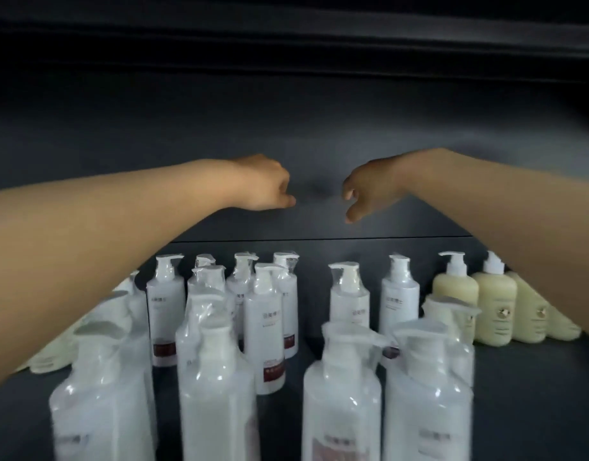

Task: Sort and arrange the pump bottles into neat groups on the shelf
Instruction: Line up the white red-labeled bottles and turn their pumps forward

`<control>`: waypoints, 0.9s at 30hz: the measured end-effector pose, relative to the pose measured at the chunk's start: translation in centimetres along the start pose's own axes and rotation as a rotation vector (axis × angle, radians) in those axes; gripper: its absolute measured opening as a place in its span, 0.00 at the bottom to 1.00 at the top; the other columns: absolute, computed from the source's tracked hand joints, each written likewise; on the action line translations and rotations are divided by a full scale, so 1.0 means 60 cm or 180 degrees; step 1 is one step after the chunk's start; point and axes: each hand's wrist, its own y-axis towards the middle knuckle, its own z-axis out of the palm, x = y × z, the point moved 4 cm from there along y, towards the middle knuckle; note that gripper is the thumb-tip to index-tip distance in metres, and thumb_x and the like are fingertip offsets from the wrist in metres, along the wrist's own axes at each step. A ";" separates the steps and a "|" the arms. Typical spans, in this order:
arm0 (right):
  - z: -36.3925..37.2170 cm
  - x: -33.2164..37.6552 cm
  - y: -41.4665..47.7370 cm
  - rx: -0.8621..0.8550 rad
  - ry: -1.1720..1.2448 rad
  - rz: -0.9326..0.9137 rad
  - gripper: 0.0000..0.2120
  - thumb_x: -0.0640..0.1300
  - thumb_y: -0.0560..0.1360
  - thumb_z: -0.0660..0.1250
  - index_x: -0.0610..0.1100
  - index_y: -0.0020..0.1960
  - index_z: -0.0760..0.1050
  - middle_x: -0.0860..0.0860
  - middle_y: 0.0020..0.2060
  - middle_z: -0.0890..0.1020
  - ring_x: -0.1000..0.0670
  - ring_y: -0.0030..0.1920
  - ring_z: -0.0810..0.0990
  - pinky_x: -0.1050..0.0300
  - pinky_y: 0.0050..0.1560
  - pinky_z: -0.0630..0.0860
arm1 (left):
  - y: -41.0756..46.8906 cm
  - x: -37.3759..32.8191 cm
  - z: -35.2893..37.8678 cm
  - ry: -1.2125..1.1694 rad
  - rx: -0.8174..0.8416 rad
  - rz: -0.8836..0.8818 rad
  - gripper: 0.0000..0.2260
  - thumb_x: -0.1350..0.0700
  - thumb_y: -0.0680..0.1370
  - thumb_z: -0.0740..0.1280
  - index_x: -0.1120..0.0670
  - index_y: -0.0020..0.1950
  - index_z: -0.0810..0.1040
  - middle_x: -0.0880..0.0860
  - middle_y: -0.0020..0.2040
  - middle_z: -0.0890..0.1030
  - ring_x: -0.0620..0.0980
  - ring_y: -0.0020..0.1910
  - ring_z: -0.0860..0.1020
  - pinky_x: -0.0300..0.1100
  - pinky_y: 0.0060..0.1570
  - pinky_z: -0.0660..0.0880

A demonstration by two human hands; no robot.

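Both arms are reaching forward above the bottles, the left hand (263,184) hanging with its fingers seemingly tucked into a loose fist around nothing, the right hand (366,188) drooping with relaxed, parted fingers, also empty; the two are hovering near each other, not touching. Below them the white pump bottles (264,327), wrapped in clear film, are standing upright in loose clusters across the middle of the dark shelf (536,394). The cream pump bottles (494,307) are sitting side by side at its back right.
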 end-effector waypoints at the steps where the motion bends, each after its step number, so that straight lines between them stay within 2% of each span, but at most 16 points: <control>1: 0.004 -0.013 -0.022 -0.0053 -0.0003 0.0053 0.27 0.57 0.75 0.64 0.43 0.68 0.70 0.46 0.64 0.75 0.43 0.63 0.73 0.51 0.63 0.70 | -0.011 -0.013 -0.009 -0.0002 -0.0015 -0.0069 0.21 0.45 0.80 0.56 0.61 0.56 0.77 0.58 0.56 0.78 0.58 0.56 0.75 0.46 0.53 0.73; 5: 0.025 -0.067 -0.107 -0.0307 0.0034 0.0147 0.23 0.55 0.75 0.64 0.42 0.64 0.73 0.44 0.60 0.77 0.41 0.60 0.74 0.51 0.59 0.74 | -0.058 -0.073 -0.034 -0.0118 -0.0212 -0.0399 0.21 0.44 0.80 0.55 0.59 0.58 0.74 0.59 0.58 0.76 0.59 0.59 0.73 0.44 0.51 0.69; 8: 0.039 -0.103 -0.170 -0.0367 0.0185 0.0191 0.22 0.54 0.74 0.64 0.42 0.63 0.73 0.45 0.58 0.78 0.41 0.58 0.76 0.48 0.58 0.75 | -0.097 -0.124 -0.051 -0.0159 -0.0454 -0.0573 0.20 0.44 0.80 0.54 0.59 0.59 0.73 0.59 0.58 0.75 0.59 0.58 0.73 0.47 0.53 0.70; 13: 0.066 -0.131 -0.251 -0.0495 0.0348 0.0180 0.23 0.57 0.74 0.62 0.43 0.62 0.73 0.46 0.58 0.79 0.42 0.58 0.77 0.49 0.55 0.76 | -0.150 -0.185 -0.086 -0.0218 -0.0707 -0.0813 0.21 0.45 0.81 0.53 0.60 0.60 0.72 0.60 0.60 0.73 0.60 0.60 0.72 0.53 0.58 0.71; 20: 0.127 -0.139 -0.270 -0.0515 0.0528 0.0161 0.23 0.56 0.76 0.60 0.45 0.65 0.70 0.47 0.58 0.77 0.44 0.60 0.74 0.53 0.47 0.71 | -0.166 -0.219 -0.089 -0.0106 -0.0273 -0.0774 0.20 0.45 0.81 0.52 0.59 0.59 0.72 0.58 0.59 0.73 0.57 0.61 0.70 0.53 0.59 0.71; 27: 0.164 -0.148 -0.192 -0.0540 0.0578 0.0156 0.23 0.56 0.76 0.59 0.45 0.65 0.70 0.47 0.58 0.77 0.44 0.60 0.73 0.52 0.50 0.71 | -0.096 -0.210 -0.032 -0.0004 0.0177 -0.0425 0.19 0.44 0.80 0.53 0.57 0.56 0.73 0.55 0.55 0.74 0.55 0.57 0.73 0.47 0.53 0.70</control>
